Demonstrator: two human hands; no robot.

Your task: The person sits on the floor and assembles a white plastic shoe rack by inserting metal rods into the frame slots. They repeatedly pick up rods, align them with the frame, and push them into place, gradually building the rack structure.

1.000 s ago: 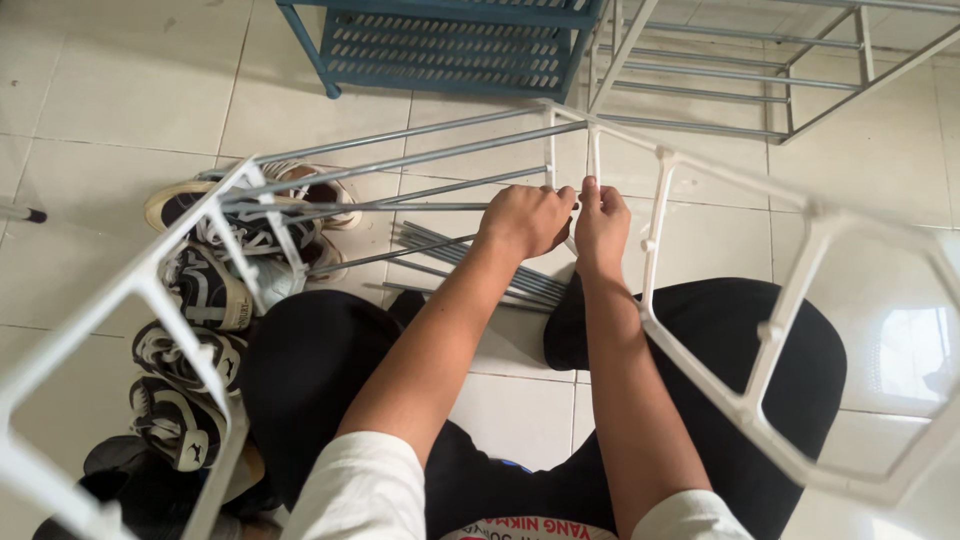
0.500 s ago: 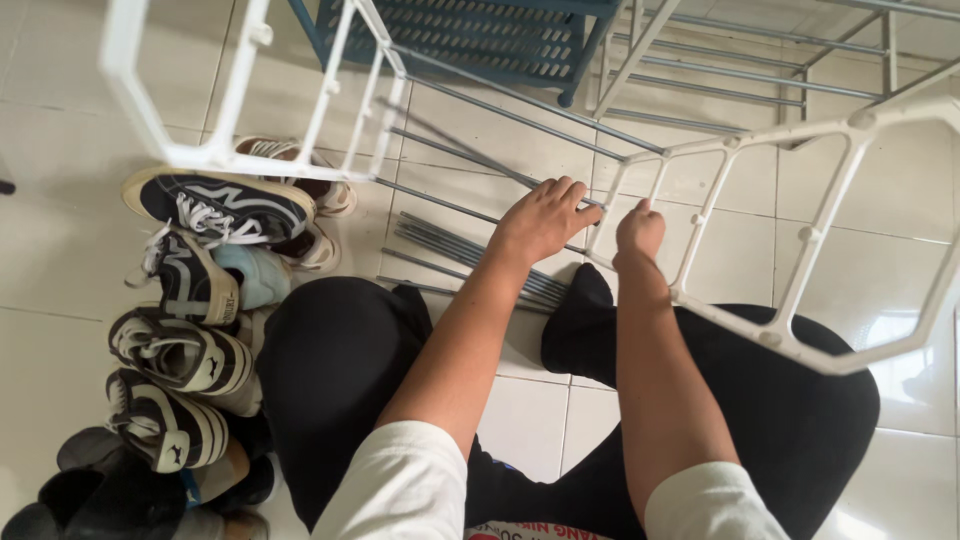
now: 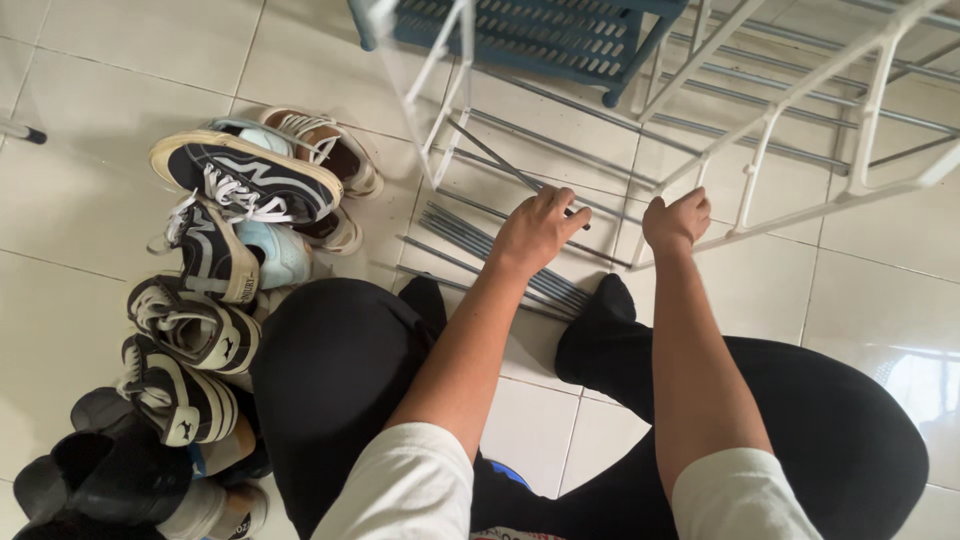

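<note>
I sit on a tiled floor with my legs in black trousers. My left hand point(image 3: 538, 230) grips a thin grey metal rod point(image 3: 505, 165) that slants up and to the left. My right hand point(image 3: 678, 220) is closed around the lower bar of a white plastic rack frame point(image 3: 800, 95), which stands tilted over the floor in front of me. Beneath both hands lies a bundle of loose grey rods point(image 3: 500, 250). More rods point(image 3: 580, 150) run between the white frame pieces.
A heap of black-and-white sneakers point(image 3: 215, 250) and other shoes lies at my left. A blue slatted shelf point(image 3: 530, 35) stands at the top. A second metal rack point(image 3: 800, 60) sits at the top right. Bare tiles lie to the right.
The white frame has swung up and away to the top and right. My hands have dropped toward the floor and moved apart, the left now on a single rod.
</note>
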